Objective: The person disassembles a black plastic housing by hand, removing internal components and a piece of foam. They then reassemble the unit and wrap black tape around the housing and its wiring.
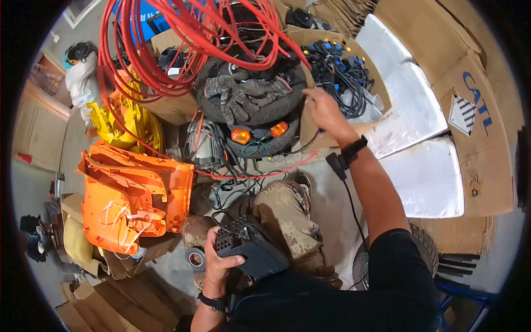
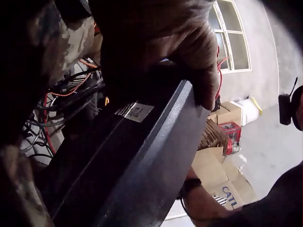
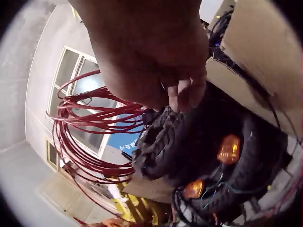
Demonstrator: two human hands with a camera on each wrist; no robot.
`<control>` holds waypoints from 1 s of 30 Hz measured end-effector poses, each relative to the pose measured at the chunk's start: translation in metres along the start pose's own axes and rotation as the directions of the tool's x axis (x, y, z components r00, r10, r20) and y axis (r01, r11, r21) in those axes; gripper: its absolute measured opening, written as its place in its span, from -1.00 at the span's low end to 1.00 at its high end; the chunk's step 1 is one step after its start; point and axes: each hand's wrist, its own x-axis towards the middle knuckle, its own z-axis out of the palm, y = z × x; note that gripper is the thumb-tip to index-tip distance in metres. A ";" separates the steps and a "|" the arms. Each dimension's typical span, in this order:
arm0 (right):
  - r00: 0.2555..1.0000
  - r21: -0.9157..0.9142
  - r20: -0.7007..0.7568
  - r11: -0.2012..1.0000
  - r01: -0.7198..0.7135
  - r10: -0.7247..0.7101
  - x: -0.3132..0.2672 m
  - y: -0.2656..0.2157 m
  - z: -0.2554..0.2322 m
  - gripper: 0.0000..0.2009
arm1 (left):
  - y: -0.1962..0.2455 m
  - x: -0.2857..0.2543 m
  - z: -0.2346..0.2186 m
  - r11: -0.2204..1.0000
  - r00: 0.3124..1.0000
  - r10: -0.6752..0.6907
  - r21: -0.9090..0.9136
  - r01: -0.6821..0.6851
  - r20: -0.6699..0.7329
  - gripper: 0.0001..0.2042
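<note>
My left hand [image 1: 218, 260] grips a black metal box [image 1: 257, 257] by its end, thumb across the flat face. The box rests over my lap, and its other side has rows of small openings with cables close by. A pale printed label [image 2: 135, 112] shows on it in the left wrist view. My right hand [image 1: 326, 110] is stretched forward beside the stacked tyres [image 1: 221, 113], fingers loosely bent, with nothing visible in them. Grey knitted gloves [image 1: 243, 94] lie on the top tyre, left of that hand. A roll of grey tape [image 1: 194, 259] is just left of my left hand.
A cardboard box of black cables [image 1: 343, 77] stands right of the tyres. A coil of red hose [image 1: 166, 50] hangs at the upper left. Orange plastic panels [image 1: 133, 193] are at left, white foam blocks [image 1: 409, 110] at right. Orange lamps [image 1: 240, 135] sit below the gloves.
</note>
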 end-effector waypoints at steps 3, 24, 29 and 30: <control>0.994 -0.129 -0.071 0.989 0.073 -0.083 0.047 0.006 0.009 -0.67 | -0.005 0.006 -0.010 0.994 0.999 0.018 0.103 -0.022 0.033 -0.20; 0.900 0.576 0.349 0.698 -0.425 0.260 -0.110 -0.049 -0.029 -0.70 | -0.002 -0.009 -0.016 0.971 0.990 0.128 0.194 -0.138 0.061 -0.15; 0.768 0.649 0.628 0.462 -0.605 0.124 -0.212 -0.143 -0.041 -0.60 | 0.000 -0.027 -0.012 0.952 0.974 0.196 0.215 -0.216 0.111 -0.16; 0.788 0.654 0.609 0.503 -0.565 0.092 -0.221 -0.153 -0.046 -0.59 | 0.001 -0.030 -0.011 0.945 0.970 0.206 0.231 -0.231 0.128 -0.16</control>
